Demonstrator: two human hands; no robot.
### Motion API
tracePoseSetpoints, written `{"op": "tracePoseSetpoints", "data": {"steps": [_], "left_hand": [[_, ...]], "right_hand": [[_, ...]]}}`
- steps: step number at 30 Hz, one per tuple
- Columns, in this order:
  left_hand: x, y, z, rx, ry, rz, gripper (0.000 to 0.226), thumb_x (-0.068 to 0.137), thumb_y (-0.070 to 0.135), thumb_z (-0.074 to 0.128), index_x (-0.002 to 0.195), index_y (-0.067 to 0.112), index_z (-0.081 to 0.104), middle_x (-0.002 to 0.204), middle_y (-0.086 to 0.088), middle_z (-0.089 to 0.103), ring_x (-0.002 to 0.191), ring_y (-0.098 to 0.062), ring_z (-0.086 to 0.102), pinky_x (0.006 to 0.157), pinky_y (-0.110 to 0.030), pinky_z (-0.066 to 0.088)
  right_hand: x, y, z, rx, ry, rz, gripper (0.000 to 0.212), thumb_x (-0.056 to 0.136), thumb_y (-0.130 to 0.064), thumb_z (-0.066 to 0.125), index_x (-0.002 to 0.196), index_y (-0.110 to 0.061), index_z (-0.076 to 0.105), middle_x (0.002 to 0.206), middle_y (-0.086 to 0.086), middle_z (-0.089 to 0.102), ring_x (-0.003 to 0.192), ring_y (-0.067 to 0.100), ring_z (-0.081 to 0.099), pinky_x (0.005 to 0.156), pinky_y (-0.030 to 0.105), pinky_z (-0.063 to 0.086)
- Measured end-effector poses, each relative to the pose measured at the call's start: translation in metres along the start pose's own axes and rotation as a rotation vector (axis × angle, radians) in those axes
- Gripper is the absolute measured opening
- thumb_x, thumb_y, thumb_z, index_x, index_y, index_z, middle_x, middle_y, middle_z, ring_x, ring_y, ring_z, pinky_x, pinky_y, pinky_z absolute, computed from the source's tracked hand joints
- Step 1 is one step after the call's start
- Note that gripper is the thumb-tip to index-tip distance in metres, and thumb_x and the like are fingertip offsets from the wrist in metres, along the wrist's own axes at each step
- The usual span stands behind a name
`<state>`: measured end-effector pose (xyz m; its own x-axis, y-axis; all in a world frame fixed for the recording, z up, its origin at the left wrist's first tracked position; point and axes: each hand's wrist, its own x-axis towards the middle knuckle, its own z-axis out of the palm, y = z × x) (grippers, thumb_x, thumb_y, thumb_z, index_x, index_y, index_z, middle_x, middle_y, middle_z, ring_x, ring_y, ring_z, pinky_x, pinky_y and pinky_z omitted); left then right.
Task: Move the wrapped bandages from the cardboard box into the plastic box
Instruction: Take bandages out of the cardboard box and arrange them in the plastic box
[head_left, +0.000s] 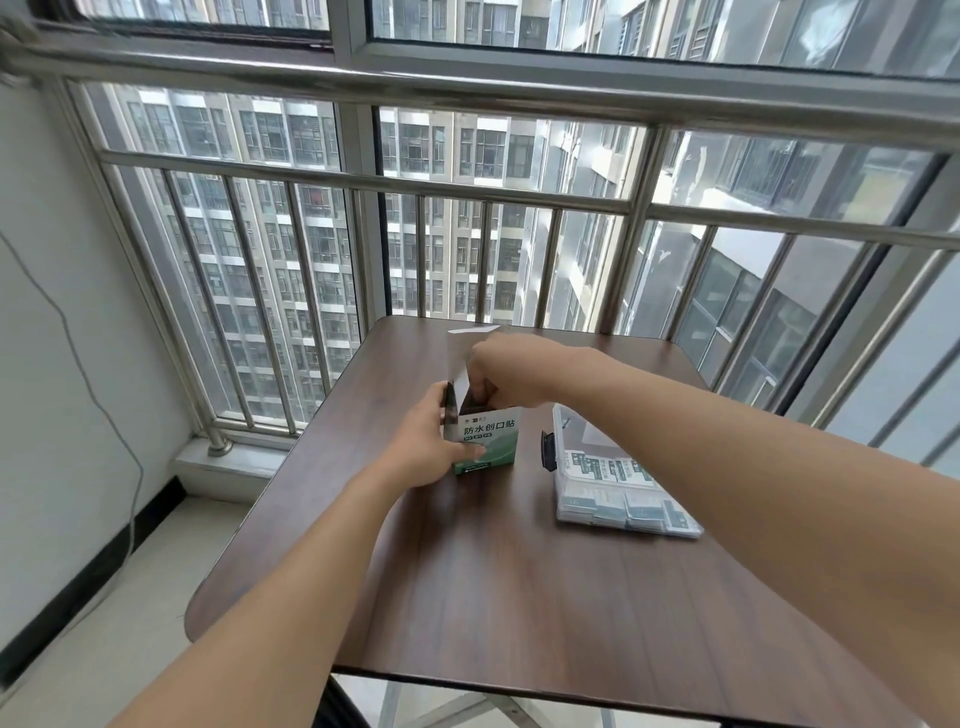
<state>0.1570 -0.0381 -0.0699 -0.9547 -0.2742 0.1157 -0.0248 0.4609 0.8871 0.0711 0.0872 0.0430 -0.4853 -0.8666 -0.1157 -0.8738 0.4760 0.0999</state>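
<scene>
Extraction step: the left hand (423, 449) grips the upright cardboard box (485, 441) on the bench (519, 597) while the right hand (491, 371) reaches into its open top, apparently pinching wrapped bandages; next, carry them rightward into the nearby plastic box (621, 480).

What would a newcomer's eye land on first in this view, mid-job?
Probably the two hands meeting at the green-and-white cardboard box in the middle of the table: the left hand grips its side while the right hand reaches its fingers into the open top. Just right of it lies the clear plastic box, already holding wrapped bandages, and behind everything the steel railing and towers.
</scene>
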Motion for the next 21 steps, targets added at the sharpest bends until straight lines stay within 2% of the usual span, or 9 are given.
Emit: {"op": "tracePoseSetpoints", "data": {"steps": [3, 6, 9, 11, 14, 18, 19, 20, 21], "left_hand": [[0.000, -0.001, 0.000, 0.013, -0.001, 0.000, 0.068, 0.070, 0.002, 0.088, 0.125, 0.011, 0.049, 0.118, -0.001, 0.064, 0.106, -0.014, 0.061, 0.065, -0.002, 0.046], [0.001, -0.002, 0.000, 0.019, 0.003, 0.004, 0.068, 0.070, 0.003, 0.088, 0.125, 0.011, 0.049, 0.119, -0.002, 0.064, 0.108, -0.016, 0.061, 0.066, -0.003, 0.046], [0.002, -0.002, -0.001, 0.018, 0.003, 0.009, 0.069, 0.069, 0.003, 0.089, 0.125, 0.010, 0.049, 0.120, -0.004, 0.063, 0.111, -0.018, 0.061, 0.066, -0.004, 0.047], [0.001, -0.003, -0.001, 0.000, 0.002, 0.018, 0.068, 0.069, 0.002, 0.088, 0.125, 0.012, 0.049, 0.121, -0.002, 0.063, 0.111, -0.018, 0.061, 0.068, -0.003, 0.047], [0.002, -0.003, -0.002, -0.013, -0.010, 0.015, 0.067, 0.070, 0.003, 0.088, 0.123, 0.018, 0.049, 0.119, 0.003, 0.063, 0.111, -0.015, 0.062, 0.078, -0.009, 0.051], [0.002, -0.001, -0.001, -0.009, -0.009, 0.007, 0.068, 0.070, 0.001, 0.088, 0.122, 0.019, 0.048, 0.115, 0.006, 0.061, 0.114, -0.018, 0.060, 0.073, -0.007, 0.049], [0.001, 0.000, -0.001, -0.020, -0.012, 0.007, 0.070, 0.069, 0.001, 0.088, 0.123, 0.019, 0.047, 0.116, 0.006, 0.060, 0.117, -0.021, 0.059, 0.080, -0.012, 0.052], [-0.002, 0.002, -0.003, -0.018, -0.016, -0.003, 0.076, 0.067, 0.004, 0.090, 0.127, 0.018, 0.045, 0.122, 0.004, 0.058, 0.122, -0.022, 0.056, 0.092, -0.024, 0.054], [-0.005, 0.005, -0.004, 0.013, -0.010, -0.011, 0.090, 0.065, 0.010, 0.092, 0.137, 0.018, 0.040, 0.133, 0.001, 0.053, 0.129, -0.023, 0.050, 0.104, -0.036, 0.049]], "right_hand": [[0.002, -0.002, -0.001, -0.038, -0.020, -0.013, 0.021, 0.081, -0.008, 0.067, 0.085, -0.024, 0.080, 0.077, 0.001, 0.073, 0.070, 0.026, 0.067, 0.057, 0.030, 0.053], [0.006, -0.002, -0.001, -0.031, -0.057, -0.012, 0.026, 0.078, -0.001, 0.061, 0.074, -0.021, 0.077, 0.064, 0.004, 0.069, 0.059, 0.029, 0.069, 0.049, 0.027, 0.050], [0.007, 0.003, 0.002, 0.057, -0.061, 0.016, 0.030, 0.079, 0.005, 0.060, 0.078, -0.017, 0.080, 0.071, 0.009, 0.071, 0.053, 0.026, 0.070, 0.041, 0.023, 0.048], [0.003, 0.007, 0.000, 0.126, -0.044, 0.020, 0.026, 0.080, 0.010, 0.063, 0.083, -0.009, 0.079, 0.079, 0.012, 0.073, 0.046, 0.012, 0.066, 0.038, 0.020, 0.047], [-0.010, 0.014, -0.014, 0.270, 0.038, 0.034, 0.011, 0.085, 0.009, 0.070, 0.083, 0.001, 0.077, 0.077, 0.014, 0.074, 0.041, 0.003, 0.064, 0.043, 0.022, 0.054], [-0.038, 0.028, -0.044, 0.413, 0.157, 0.071, 0.004, 0.087, -0.001, 0.074, 0.086, 0.003, 0.076, 0.081, 0.009, 0.074, 0.055, 0.008, 0.072, 0.054, 0.031, 0.062], [-0.045, 0.033, -0.051, 0.465, 0.185, 0.093, 0.004, 0.087, -0.002, 0.075, 0.088, 0.001, 0.077, 0.082, 0.006, 0.074, 0.056, 0.008, 0.072, 0.054, 0.028, 0.061], [-0.051, 0.037, -0.056, 0.520, 0.209, 0.109, 0.005, 0.087, -0.003, 0.075, 0.090, 0.000, 0.078, 0.082, 0.003, 0.074, 0.056, 0.008, 0.072, 0.053, 0.025, 0.060], [-0.058, 0.041, -0.061, 0.568, 0.229, 0.120, 0.006, 0.086, -0.003, 0.076, 0.091, 0.000, 0.077, 0.082, 0.002, 0.074, 0.056, 0.009, 0.072, 0.053, 0.024, 0.059]]}}
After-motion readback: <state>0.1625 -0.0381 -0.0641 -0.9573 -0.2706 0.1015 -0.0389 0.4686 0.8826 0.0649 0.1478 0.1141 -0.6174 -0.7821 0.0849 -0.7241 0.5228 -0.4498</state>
